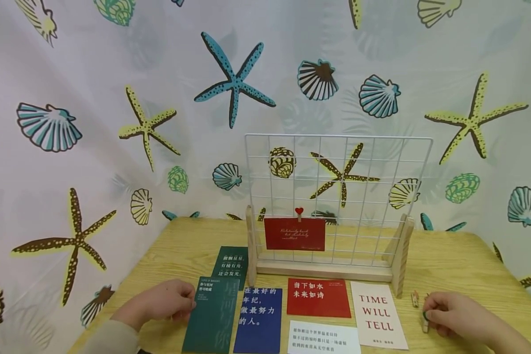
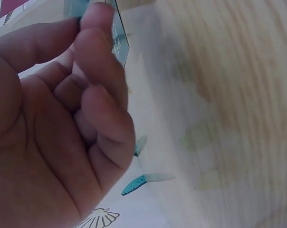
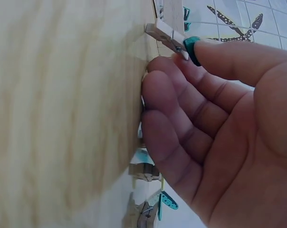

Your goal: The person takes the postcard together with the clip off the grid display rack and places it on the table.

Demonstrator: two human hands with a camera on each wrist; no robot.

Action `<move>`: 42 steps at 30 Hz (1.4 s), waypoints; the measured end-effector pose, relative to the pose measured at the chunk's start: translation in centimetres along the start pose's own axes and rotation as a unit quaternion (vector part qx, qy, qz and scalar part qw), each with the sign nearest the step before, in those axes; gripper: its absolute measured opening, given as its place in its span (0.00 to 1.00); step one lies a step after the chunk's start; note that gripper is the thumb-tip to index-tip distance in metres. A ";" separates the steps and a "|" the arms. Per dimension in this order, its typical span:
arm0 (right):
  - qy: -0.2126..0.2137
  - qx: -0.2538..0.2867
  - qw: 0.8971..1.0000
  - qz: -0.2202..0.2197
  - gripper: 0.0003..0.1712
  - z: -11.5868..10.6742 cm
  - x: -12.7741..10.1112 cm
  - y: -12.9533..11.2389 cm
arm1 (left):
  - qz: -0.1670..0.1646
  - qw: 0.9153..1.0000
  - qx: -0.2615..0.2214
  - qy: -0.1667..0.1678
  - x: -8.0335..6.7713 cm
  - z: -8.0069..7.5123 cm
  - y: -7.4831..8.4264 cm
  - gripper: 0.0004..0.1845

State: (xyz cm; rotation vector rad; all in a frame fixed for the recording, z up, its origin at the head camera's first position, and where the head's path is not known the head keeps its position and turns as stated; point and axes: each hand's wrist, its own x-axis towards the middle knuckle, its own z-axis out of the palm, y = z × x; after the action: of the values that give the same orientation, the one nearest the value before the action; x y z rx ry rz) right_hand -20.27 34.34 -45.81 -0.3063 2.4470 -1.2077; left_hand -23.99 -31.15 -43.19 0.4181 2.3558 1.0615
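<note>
At the left, my left hand [image 1: 172,300] pinches the left edge of a dark green card [image 1: 210,314] between thumb and curled fingers. In the left wrist view part of a green card [image 2: 119,35] shows beyond the fingertips. My right hand [image 1: 456,312] pinches a small wooden clothespin [image 3: 167,35] with a green ornament, low over the table at the right. Beside that hand lies another clothespin [image 1: 415,299]. A white wire grid [image 1: 358,196] stands in a wooden base, and a red card [image 1: 294,241] hangs on it from a red-heart clothespin [image 1: 299,214].
On the wooden table [image 1: 177,246] lie a second green card [image 1: 231,263], a blue card [image 1: 258,327], a red card with white writing [image 1: 318,307], a white card [image 1: 323,339] and a cream card [image 1: 378,332]. A patterned curtain [image 1: 181,59] hangs behind.
</note>
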 end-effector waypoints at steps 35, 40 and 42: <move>0.035 -0.062 0.997 0.024 0.08 0.3 0.1 -0.1 | -0.096 0.993 0.064 0.034 0.5 1.5 -0.7 0.13; 0.075 -0.095 0.992 0.044 0.08 0.2 0.3 -0.5 | -0.077 0.990 0.105 0.062 0.6 1.6 -0.1 0.13; 0.089 -0.110 0.989 0.050 0.08 0.2 0.4 -0.8 | -0.060 0.989 0.114 0.077 0.7 1.6 0.2 0.12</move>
State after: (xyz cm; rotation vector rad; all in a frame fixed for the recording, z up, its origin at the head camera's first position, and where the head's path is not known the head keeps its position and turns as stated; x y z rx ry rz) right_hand -20.55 33.56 -45.40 -0.1384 2.7199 -0.9625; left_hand -23.60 -29.73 -44.19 0.2785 2.6155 0.7978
